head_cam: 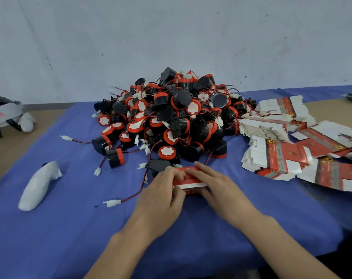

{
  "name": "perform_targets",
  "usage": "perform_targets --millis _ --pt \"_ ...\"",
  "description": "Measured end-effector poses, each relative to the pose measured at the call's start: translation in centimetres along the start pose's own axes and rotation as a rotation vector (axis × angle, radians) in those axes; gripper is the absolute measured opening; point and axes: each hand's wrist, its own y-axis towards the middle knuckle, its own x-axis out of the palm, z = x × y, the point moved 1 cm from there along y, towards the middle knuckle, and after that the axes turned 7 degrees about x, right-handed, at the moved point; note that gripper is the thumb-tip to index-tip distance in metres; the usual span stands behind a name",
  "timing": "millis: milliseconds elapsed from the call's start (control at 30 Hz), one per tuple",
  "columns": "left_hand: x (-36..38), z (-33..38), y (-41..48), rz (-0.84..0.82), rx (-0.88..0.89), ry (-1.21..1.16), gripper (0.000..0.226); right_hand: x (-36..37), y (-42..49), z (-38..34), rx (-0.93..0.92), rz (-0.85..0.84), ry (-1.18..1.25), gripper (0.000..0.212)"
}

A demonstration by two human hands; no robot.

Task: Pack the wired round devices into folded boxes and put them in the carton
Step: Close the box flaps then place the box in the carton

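Note:
A big heap of black round devices (171, 115) with red rims, red-black wires and white plugs lies on the blue cloth (74, 228). In front of the heap, both hands hold one small red-and-white box (189, 179). My left hand (161, 196) grips its left end with curled fingers, thumb under the near edge. My right hand (217, 188) lies over its right side, fingers stretched across the top and thumb at the near edge. A black device (158, 164) sits just behind the box. The box's contents are hidden.
Stacks of flat unfolded red-and-white boxes (291, 141) spread over the right of the table. A white controller (40, 186) lies at the left on the cloth, a white headset (6, 113) at the far left. A loose wire with a white plug (112, 202) lies near my left hand.

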Motion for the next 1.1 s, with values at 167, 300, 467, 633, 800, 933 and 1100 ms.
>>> perform_targets --millis 167,300,467,633,800,933,1100 --pt "1.6 -0.6 1.0 0.007 0.035 0.084 0.040 1.3 0.4 -0.3 0.011 0.047 0.065 0.052" --pt "2.6 -0.9 1.4 0.014 0.001 0.062 0.034 1.9 0.2 -0.1 0.016 0.071 0.094 0.051" --pt "3.0 -1.1 1.3 0.027 -0.013 -0.006 0.028 1.8 0.2 0.0 0.045 0.087 0.159 0.047" --pt "2.8 -1.0 1.2 0.024 -0.037 -0.036 0.025 1.8 0.1 0.1 0.046 0.102 0.248 0.046" --pt "3.1 -1.5 1.7 0.010 -0.014 0.002 0.033 2.7 0.8 1.0 0.048 0.157 0.306 0.042" --pt "2.7 -1.4 1.9 -0.025 -0.007 -0.023 0.031 2.4 0.8 0.7 0.015 0.140 0.274 0.042" --pt "2.0 -1.8 2.4 -0.056 -0.059 -0.097 0.017 1.3 1.1 -0.2 -0.049 0.088 0.181 0.020"
